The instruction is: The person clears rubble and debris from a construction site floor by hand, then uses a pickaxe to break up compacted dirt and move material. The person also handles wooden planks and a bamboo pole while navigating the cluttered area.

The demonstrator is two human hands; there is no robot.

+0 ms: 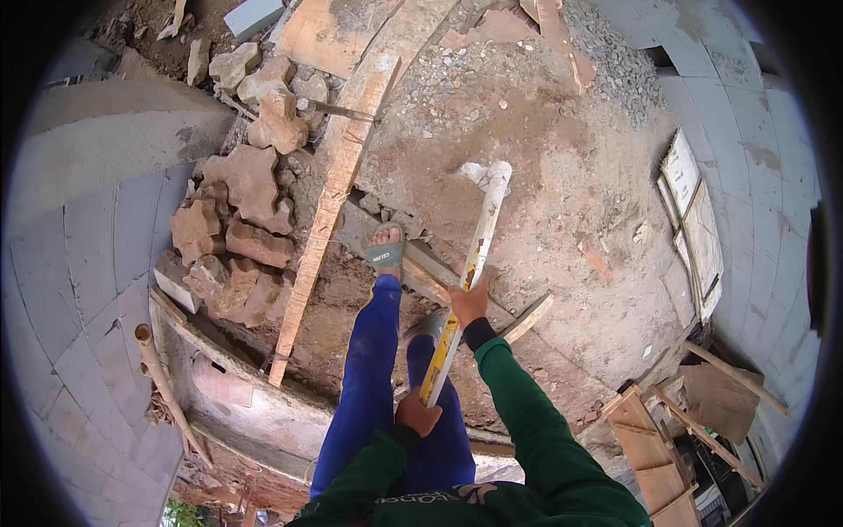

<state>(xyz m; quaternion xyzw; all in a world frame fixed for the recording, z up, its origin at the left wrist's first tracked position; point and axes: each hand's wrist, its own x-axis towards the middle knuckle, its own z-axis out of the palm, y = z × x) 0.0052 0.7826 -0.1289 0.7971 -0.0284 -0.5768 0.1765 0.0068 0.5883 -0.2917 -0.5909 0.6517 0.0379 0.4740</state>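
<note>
A long white and yellow pole (475, 253), with worn and rusty patches, slants away from my body over the dirt floor. My left hand (418, 413) is closed around its near end, just in front of my thighs. Farther up the shaft, my right hand (469, 300) grips it near the middle. The pole's far end lies over the ground beside a small white lump (473, 172); whether the two touch, I cannot tell.
A long wooden plank (323, 224) lies left of my sandalled feet, beside piled concrete pavers (244, 181). Short timbers (529, 317) cross the ground near my feet. Gravel (616, 56) lies at the far right; boards (691, 217) lean against the right block wall (757, 165).
</note>
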